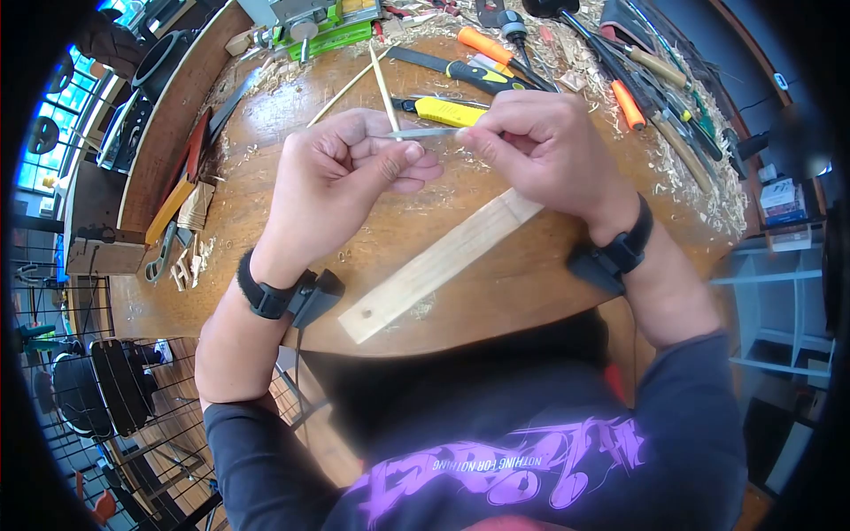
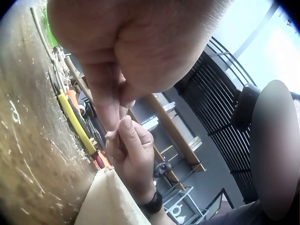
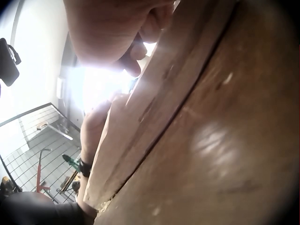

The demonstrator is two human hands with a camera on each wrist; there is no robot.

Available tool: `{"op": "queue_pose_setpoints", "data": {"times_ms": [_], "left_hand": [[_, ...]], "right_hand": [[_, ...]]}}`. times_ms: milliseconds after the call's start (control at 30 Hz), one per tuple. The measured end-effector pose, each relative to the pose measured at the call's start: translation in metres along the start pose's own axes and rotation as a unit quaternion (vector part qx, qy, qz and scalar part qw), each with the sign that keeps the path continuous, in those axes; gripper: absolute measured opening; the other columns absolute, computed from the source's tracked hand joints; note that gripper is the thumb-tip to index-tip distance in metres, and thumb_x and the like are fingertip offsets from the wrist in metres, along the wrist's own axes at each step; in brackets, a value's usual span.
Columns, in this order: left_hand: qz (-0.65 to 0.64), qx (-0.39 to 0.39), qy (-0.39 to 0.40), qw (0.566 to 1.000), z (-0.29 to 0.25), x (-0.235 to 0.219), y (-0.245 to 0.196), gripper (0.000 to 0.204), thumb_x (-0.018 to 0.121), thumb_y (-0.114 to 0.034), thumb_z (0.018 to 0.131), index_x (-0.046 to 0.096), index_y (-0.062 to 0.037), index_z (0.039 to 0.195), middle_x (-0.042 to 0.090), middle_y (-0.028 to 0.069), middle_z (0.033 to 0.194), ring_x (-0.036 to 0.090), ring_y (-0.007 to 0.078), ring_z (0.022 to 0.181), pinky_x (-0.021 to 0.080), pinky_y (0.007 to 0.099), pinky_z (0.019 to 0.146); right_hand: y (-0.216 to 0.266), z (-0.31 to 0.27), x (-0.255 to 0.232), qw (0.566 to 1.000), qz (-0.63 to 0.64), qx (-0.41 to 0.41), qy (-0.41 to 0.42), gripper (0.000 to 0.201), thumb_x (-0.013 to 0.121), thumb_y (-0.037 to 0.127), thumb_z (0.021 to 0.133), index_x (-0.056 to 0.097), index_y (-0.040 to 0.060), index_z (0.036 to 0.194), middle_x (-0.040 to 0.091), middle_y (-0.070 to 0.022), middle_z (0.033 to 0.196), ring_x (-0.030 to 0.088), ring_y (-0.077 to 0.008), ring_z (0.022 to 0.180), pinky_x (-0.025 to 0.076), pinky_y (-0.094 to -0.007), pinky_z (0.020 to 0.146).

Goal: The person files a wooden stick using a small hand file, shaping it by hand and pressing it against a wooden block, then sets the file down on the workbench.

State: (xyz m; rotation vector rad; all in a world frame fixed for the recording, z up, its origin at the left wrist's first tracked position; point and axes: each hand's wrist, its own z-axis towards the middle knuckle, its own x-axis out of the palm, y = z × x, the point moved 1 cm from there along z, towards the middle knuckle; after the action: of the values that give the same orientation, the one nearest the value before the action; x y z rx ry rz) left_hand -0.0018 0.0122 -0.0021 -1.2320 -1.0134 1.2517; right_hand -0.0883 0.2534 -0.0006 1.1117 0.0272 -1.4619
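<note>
In the head view my left hand (image 1: 332,181) holds a thin pale wooden stick (image 1: 384,87) between thumb and fingers. My right hand (image 1: 558,155) pinches one end of a narrow, shiny strip (image 1: 429,132), whose other end crosses the stick by the left fingertips. Both hands are over the table, above a flat pale board (image 1: 434,270). In the left wrist view, the left hand (image 2: 140,42) fills the top and its fingertips meet those of the right hand (image 2: 133,157). The right wrist view shows the right hand (image 3: 112,30) beside the board's edge (image 3: 136,117); the held pieces are unclear there.
A yellow cutter (image 1: 450,111) and a black-and-yellow handled saw (image 1: 482,77) lie just beyond the hands. Orange-handled tools (image 1: 628,104), several chisels and wood shavings cover the right side. A green clamp device (image 1: 329,40) stands at the back, with scissors (image 1: 160,254) at left.
</note>
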Motion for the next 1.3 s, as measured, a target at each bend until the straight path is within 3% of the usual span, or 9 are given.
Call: {"op": "queue_pose_setpoints", "data": {"times_ms": [67,500,700,967,1300], "left_hand": [[0.030,0.032,0.028,0.999,0.001,0.006,0.001,0.018,0.065,-0.001,0.109,0.068,0.0108,0.122,0.081,0.0201,0.112,0.082,0.0248,0.103,0.069,0.0335,0.089],[0.027,-0.012,-0.011,1.000,0.000,-0.001,0.000,0.011,0.070,0.000,0.106,0.070,0.0090,0.112,0.081,0.0211,0.109,0.082,0.0244,0.100,0.070,0.0319,0.087],[0.043,-0.001,0.009,0.999,0.000,0.001,-0.002,0.014,0.069,0.000,0.106,0.071,0.0108,0.116,0.081,0.0205,0.110,0.082,0.0236,0.101,0.069,0.0303,0.086],[-0.048,0.011,0.034,0.998,0.000,0.001,-0.002,0.028,0.058,-0.005,0.114,0.063,0.0094,0.137,0.078,0.0192,0.125,0.079,0.0267,0.114,0.066,0.0366,0.098],[-0.044,0.026,0.016,0.999,0.002,-0.004,0.007,0.022,0.063,-0.003,0.111,0.066,0.0083,0.129,0.080,0.0199,0.118,0.081,0.0254,0.106,0.068,0.0357,0.093]], "right_hand": [[0.002,0.001,0.010,0.999,0.024,-0.042,-0.003,0.012,0.083,0.017,0.094,0.083,0.0060,0.090,0.069,-0.0085,0.072,0.063,-0.0232,0.059,0.047,-0.0356,0.056],[-0.004,0.000,0.004,1.000,0.003,-0.023,0.011,0.015,0.083,0.019,0.094,0.081,0.0055,0.089,0.067,-0.0081,0.070,0.062,-0.0241,0.058,0.046,-0.0373,0.055],[-0.001,0.000,0.007,1.000,0.010,-0.018,0.007,0.016,0.084,0.020,0.094,0.081,0.0056,0.088,0.068,-0.0083,0.073,0.063,-0.0246,0.059,0.047,-0.0373,0.055],[-0.001,-0.001,-0.001,1.000,-0.001,0.014,-0.005,0.014,0.083,0.019,0.094,0.082,0.0055,0.089,0.070,-0.0081,0.073,0.064,-0.0234,0.060,0.048,-0.0360,0.056],[0.000,-0.002,0.000,1.000,-0.012,0.023,-0.012,0.013,0.083,0.018,0.094,0.082,0.0058,0.089,0.071,-0.0082,0.073,0.065,-0.0234,0.060,0.048,-0.0363,0.057]]}}
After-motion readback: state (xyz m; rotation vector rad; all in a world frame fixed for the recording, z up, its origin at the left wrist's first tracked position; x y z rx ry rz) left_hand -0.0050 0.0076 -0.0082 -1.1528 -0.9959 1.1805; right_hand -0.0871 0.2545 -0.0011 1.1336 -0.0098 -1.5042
